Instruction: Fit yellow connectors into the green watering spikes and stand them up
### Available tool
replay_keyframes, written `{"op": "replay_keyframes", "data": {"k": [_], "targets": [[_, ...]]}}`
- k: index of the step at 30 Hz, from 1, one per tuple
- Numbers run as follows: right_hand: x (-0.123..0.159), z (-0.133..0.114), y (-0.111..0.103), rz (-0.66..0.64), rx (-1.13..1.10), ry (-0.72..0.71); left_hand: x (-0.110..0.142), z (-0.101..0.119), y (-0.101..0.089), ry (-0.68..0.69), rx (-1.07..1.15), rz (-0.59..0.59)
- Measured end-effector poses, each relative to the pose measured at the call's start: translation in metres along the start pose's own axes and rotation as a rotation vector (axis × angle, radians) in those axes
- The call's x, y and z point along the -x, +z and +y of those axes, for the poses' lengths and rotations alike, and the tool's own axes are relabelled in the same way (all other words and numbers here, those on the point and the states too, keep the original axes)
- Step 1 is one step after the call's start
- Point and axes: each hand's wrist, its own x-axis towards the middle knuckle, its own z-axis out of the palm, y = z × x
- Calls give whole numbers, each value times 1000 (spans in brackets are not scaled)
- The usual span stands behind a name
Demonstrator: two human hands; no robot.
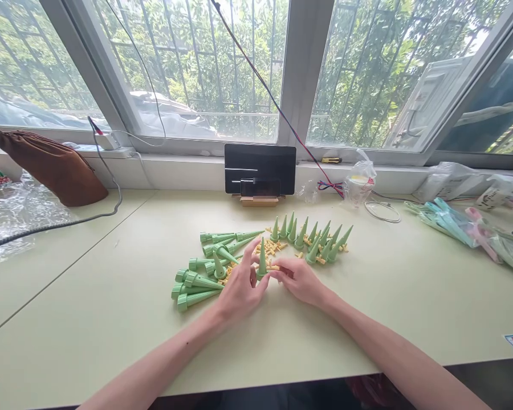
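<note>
Near the middle of the table, my left hand (241,286) grips a green plant watering spike (262,259) by its base, its tip pointing up. My right hand (299,278) is closed in a pinch at the spike's right side, on a small yellow valve (275,267) that its fingers partly cover. Behind my hands lies a pile of loose yellow valves (270,248). To the left, several green spikes (203,281) lie on their sides in a heap. Standing spikes (320,242) with yellow valves at their bases are grouped at the right.
A tablet and a phone (260,187) lean on a small stand (259,201) at the back. A brown bag (53,165) and a black cable (60,223) are at left. Plastic-wrapped items (457,225) lie at right, and a plastic-bagged cup (359,181) stands by the window ledge.
</note>
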Motion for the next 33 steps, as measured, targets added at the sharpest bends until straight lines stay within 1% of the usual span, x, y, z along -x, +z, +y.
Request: {"op": "replay_keyframes", "data": {"k": [6,11,14,23,29,33], "targets": [[1,1,-1,-6,9,-5,-2,-5,-1,-24,-67,-24],[1,6,0,14,46,-37,-2,-4,-2,0,-106,-27],[1,7,1,27,72,-68,-3,-2,-4,-6,-82,-50],[0,6,0,10,152,-118,-6,5,-9,-102,36,-136],[0,5,0,-12,232,-135,-7,2,-9,-160,78,-143],[1,6,0,-17,244,-147,-8,-1,-10,-197,141,-150]]}}
